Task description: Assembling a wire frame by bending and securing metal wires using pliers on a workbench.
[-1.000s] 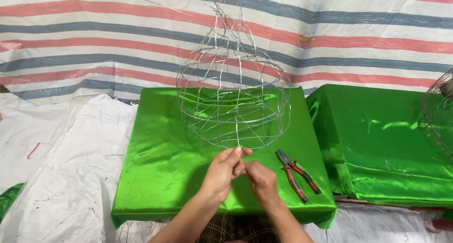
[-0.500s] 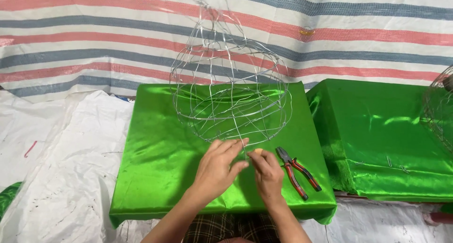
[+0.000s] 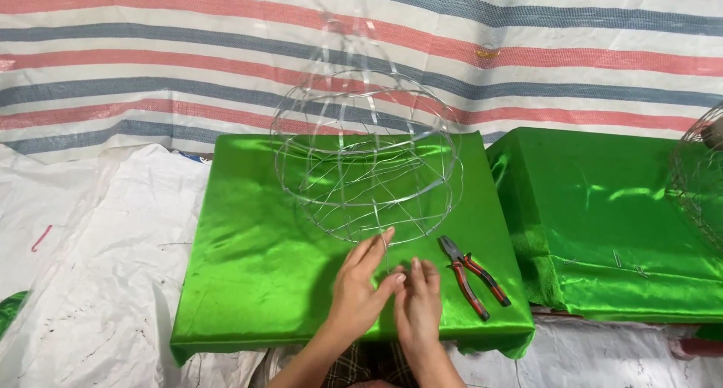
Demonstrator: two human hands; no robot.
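Striped tarpaulin (image 3: 151, 72) in red, blue and white hangs behind a low table draped in shiny green cloth (image 3: 256, 252). At the near edge of that cloth, the left hand (image 3: 361, 286) and right hand (image 3: 419, 301) meet, their fingertips pinched together on what looks like a thin strand of wire (image 3: 386, 254) rising toward the frame; whether both hands truly clamp it is hard to tell, since the wire is so fine. Just beyond the fingers stands the wire frame (image 3: 365, 158), a rounded cage of bright hoops and crossing strands, narrowing at the top, its lower rim resting on the cloth and touching nothing else. The work in hand appears to be fitting or twisting a strand at the frame's lower hoop, a job calling for a firm, small pinch. Red-handled pliers (image 3: 473, 275) lie shut on the cloth just right of the right hand. A second green-draped table (image 3: 602, 222) stands alongside, with another wire cage (image 3: 700, 177) at the picture's right edge. Neither cage holds anything.
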